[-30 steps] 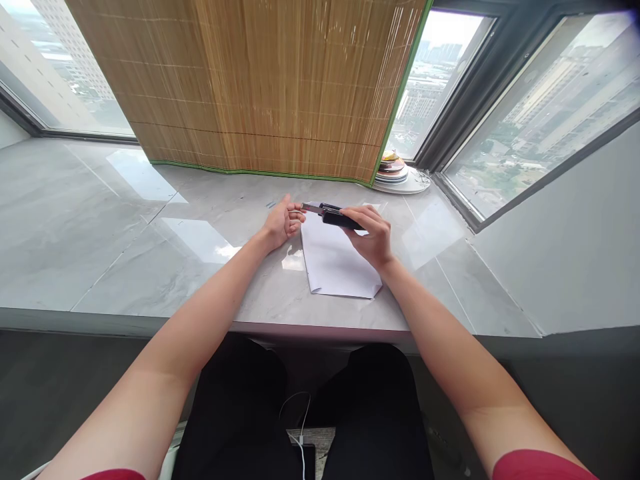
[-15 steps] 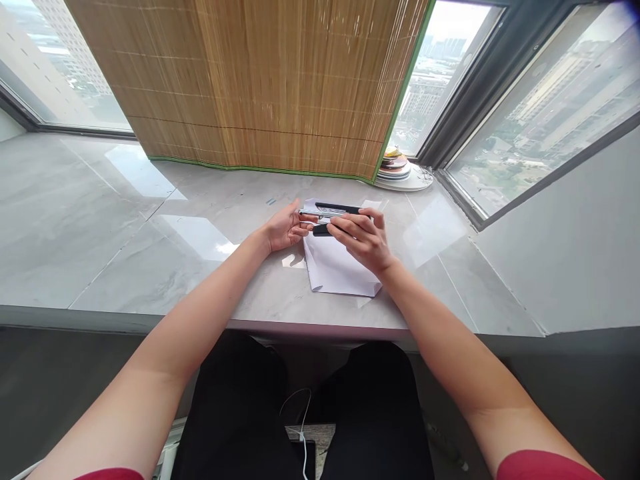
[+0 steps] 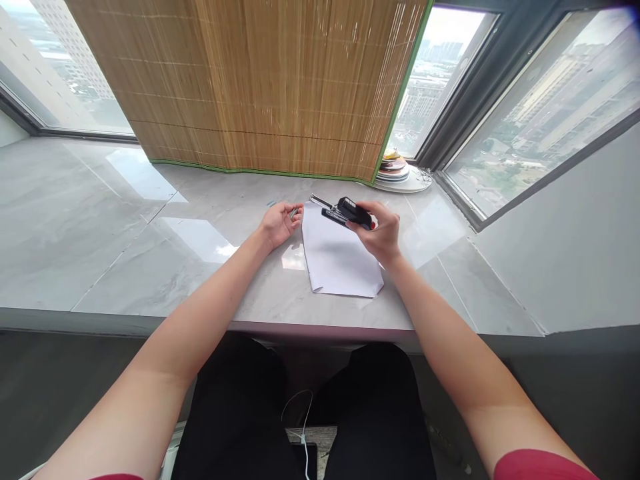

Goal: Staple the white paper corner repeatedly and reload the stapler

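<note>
My right hand (image 3: 383, 233) grips a black stapler (image 3: 356, 212) above the paper. The stapler is opened up, with its silvery metal magazine (image 3: 321, 201) sticking out to the left. My left hand (image 3: 281, 223) is turned palm up at the left edge of the paper, apart from the stapler. Its fingers are curled round a small silvery strip (image 3: 293, 213), which looks like a strip of staples. Under the stapler lie white paper sheets (image 3: 345, 267) with a bent lower left corner.
A bamboo blind (image 3: 270, 87) with a green border hangs behind the grey marble-look ledge (image 3: 165, 267). Stacked plates (image 3: 400, 175) stand at the back right by the window frame. Below, a white cable (image 3: 304, 437) runs to a dark device between the legs.
My right hand has turned the stapler and drawn it slightly right, away from my left hand. My left fingers no longer touch the stapler's metal end and have curled in.
</note>
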`<state>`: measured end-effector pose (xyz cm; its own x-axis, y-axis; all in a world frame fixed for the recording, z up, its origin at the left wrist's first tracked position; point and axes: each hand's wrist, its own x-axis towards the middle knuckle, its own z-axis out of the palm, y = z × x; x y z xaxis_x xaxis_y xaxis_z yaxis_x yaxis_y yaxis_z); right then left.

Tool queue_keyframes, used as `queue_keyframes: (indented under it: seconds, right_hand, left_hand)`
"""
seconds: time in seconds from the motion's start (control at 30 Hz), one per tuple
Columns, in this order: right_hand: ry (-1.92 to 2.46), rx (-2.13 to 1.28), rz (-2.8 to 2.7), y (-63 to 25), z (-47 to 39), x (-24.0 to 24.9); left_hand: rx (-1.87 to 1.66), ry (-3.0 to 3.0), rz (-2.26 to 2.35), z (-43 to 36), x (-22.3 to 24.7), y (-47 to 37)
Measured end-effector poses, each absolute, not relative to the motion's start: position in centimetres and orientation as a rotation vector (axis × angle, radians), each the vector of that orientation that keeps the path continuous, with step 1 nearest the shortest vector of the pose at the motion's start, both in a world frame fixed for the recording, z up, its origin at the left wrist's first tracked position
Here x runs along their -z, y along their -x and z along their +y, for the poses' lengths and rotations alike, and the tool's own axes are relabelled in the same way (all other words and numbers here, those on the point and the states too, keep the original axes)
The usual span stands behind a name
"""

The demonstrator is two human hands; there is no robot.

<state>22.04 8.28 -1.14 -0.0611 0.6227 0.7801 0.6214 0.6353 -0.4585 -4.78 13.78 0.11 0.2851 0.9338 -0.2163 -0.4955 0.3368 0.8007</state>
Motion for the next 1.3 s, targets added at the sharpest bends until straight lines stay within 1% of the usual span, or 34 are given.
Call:
queue_keyframes:
  seconds: [0.1, 0.23, 0.33, 0.4, 0.53, 0.7, 0.87, 0.97, 1.03, 1.1, 1.2, 1.3]
  right_hand:
    - [0.95, -0.273, -1.836, -22.8, 8.7, 1.4]
    - [0.906, -0.55, -2.029, -22.9, 8.5, 1.6]
    - [0.903, -0.66, -2.078, -22.6, 8.3, 1.1]
    - [0.872, -0.65, -2.062, -22.4, 8.1, 0.6]
    - [0.738, -0.526, -2.141, -22.0, 8.0, 0.0]
    - [0.714, -0.449, -2.189, -21.7, 7.9, 0.1]
    - [0.752, -0.449, -2.179, -21.4, 7.8, 0.2]
    - [0.874, -0.431, -2.042, -22.1, 8.8, 0.7]
    - [1.094, -0.369, -1.831, -23.7, 10.0, 1.6]
    - [1.373, -0.281, -1.576, -25.9, 11.3, 2.7]
    - [1.672, -0.246, -1.31, -29.1, 12.8, 4.2]
    - [1.75, -0.247, -1.252, -30.9, 13.4, 5.4]
  left_hand:
    - [-1.203, -0.856, 0.823, 14.1, 0.3, 4.5]
    - [-1.181, -1.104, 0.863, 13.8, 0.6, 4.4]
    - [-1.187, -1.291, 0.859, 13.3, 0.7, 4.3]
    - [-1.197, -1.414, 0.815, 13.0, 0.8, 4.2]
    - [-1.177, -1.567, 0.72, 12.6, 1.0, 3.5]
    - [-1.221, -1.582, 0.694, 12.5, 1.0, 3.2]
    - [-1.169, -1.569, 0.705, 12.1, 0.6, 3.0]
    - [-1.222, -1.563, 0.905, 12.3, 0.3, 3.5]
    - [-1.308, -1.628, 1.194, 12.8, 0.3, 4.4]
    - [-1.319, -1.736, 1.56, 13.4, 0.5, 5.5]
    - [-1.089, -1.873, 2.003, 14.2, 1.2, 6.8]
    - [-0.834, -1.969, 2.131, 14.5, 1.9, 7.4]
